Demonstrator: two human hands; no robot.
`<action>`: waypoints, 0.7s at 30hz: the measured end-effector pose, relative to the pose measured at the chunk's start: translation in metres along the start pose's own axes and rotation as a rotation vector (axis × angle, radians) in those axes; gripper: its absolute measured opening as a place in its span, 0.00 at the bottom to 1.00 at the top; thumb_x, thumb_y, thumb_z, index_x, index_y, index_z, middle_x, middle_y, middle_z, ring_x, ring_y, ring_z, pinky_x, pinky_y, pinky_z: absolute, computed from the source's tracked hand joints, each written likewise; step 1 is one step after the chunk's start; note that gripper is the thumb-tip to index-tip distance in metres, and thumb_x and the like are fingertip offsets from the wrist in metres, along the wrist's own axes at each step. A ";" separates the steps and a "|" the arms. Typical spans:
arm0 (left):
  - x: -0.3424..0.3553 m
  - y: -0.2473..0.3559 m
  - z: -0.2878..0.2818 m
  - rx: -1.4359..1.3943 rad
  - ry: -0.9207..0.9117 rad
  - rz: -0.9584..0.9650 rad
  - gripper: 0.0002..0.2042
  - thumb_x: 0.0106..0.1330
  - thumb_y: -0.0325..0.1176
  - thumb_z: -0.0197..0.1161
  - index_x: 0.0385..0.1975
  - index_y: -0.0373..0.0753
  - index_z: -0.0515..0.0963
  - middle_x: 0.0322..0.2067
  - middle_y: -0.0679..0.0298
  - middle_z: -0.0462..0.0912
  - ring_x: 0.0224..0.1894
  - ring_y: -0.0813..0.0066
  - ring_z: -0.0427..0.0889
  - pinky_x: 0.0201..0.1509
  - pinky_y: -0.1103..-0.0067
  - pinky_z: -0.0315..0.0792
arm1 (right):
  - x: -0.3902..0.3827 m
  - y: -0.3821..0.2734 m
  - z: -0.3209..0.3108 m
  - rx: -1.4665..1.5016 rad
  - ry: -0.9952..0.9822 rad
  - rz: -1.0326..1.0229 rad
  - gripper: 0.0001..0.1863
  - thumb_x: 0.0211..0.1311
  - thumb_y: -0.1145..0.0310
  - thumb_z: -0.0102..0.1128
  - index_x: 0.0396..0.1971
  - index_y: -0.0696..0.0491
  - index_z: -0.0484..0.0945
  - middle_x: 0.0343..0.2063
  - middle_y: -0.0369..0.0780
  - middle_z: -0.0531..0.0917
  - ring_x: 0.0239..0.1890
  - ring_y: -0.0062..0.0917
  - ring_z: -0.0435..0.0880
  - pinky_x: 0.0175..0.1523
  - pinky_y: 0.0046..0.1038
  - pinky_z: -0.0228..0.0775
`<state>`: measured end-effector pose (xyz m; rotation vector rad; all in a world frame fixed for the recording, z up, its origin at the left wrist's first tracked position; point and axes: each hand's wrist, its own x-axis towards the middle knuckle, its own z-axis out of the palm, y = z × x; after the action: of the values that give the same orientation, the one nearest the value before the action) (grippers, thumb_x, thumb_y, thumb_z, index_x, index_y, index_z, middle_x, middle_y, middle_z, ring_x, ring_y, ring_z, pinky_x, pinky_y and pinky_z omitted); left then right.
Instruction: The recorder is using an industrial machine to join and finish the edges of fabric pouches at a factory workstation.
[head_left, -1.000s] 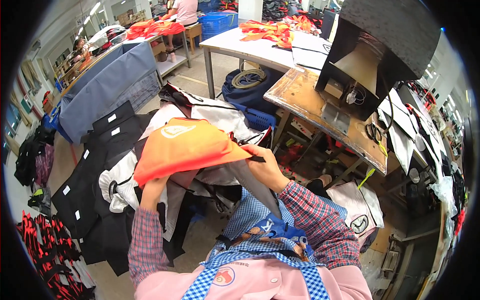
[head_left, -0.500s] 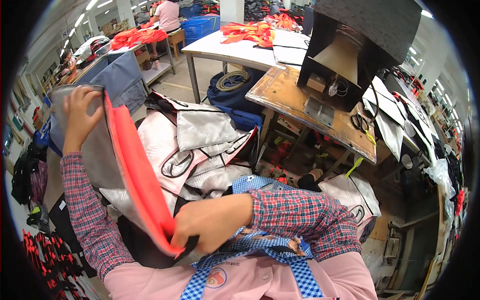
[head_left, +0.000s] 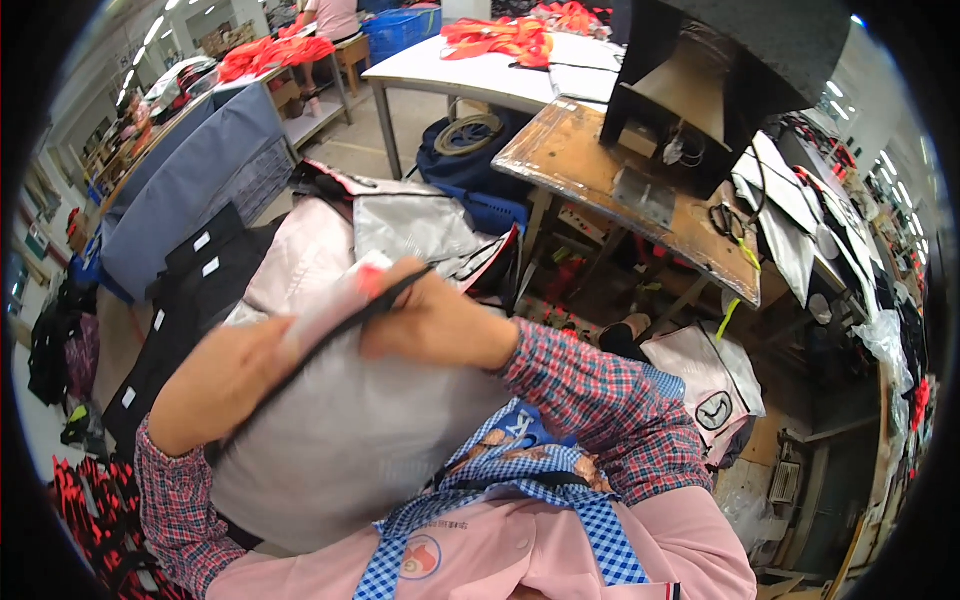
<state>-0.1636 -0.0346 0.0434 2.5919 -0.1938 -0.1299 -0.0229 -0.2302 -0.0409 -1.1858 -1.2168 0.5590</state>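
A silvery-grey sewn fabric piece (head_left: 340, 440) with a black bound edge hangs in front of my chest. My left hand (head_left: 225, 375), partly smeared by motion, is closed on that edge on the left. My right hand (head_left: 430, 318) grips the same edge farther right, fingers folded round it. A bit of coral-red shows between the hands along the edge. Just beyond lies a heap of pale pink and silver printed fabric pieces (head_left: 410, 230) with black trim, partly covered by my hands.
At the right, a wooden-topped work table (head_left: 560, 150) carries a black machine housing (head_left: 720, 90) and black scissors (head_left: 727, 222). A white table (head_left: 420, 75) with red straps stands behind. Black fabric (head_left: 190, 290) lies at the left; a blue crate (head_left: 490, 212) sits beyond the heap.
My left hand has come down and inward from the upper left, and my right hand has risen. The piece has turned, its grey side now up and most of its red hidden.
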 end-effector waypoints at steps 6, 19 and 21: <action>0.008 0.039 0.013 0.156 0.511 0.031 0.24 0.69 0.50 0.53 0.40 0.29 0.77 0.26 0.46 0.78 0.28 0.53 0.78 0.34 0.70 0.70 | 0.002 -0.019 0.011 0.233 0.274 -0.082 0.09 0.48 0.82 0.56 0.31 0.60 0.81 0.23 0.34 0.82 0.27 0.13 0.77 0.33 0.19 0.68; 0.141 0.011 0.072 0.208 0.613 0.376 0.19 0.74 0.41 0.49 0.34 0.28 0.75 0.22 0.52 0.70 0.27 0.63 0.67 0.36 0.69 0.60 | -0.106 -0.080 -0.054 -0.506 0.778 -0.013 0.17 0.48 0.64 0.58 0.18 0.67 0.74 0.15 0.54 0.74 0.20 0.32 0.79 0.27 0.33 0.67; 0.187 0.030 0.093 0.061 0.311 0.480 0.18 0.74 0.41 0.49 0.31 0.29 0.73 0.20 0.54 0.67 0.25 0.63 0.65 0.34 0.68 0.58 | -0.142 -0.083 -0.076 -0.711 0.817 0.080 0.20 0.51 0.60 0.63 0.20 0.66 0.75 0.19 0.54 0.78 0.24 0.37 0.81 0.30 0.34 0.70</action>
<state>0.0053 -0.1378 -0.0299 2.5035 -0.6989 0.4532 -0.0184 -0.4100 -0.0166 -1.8150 -0.6450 -0.3487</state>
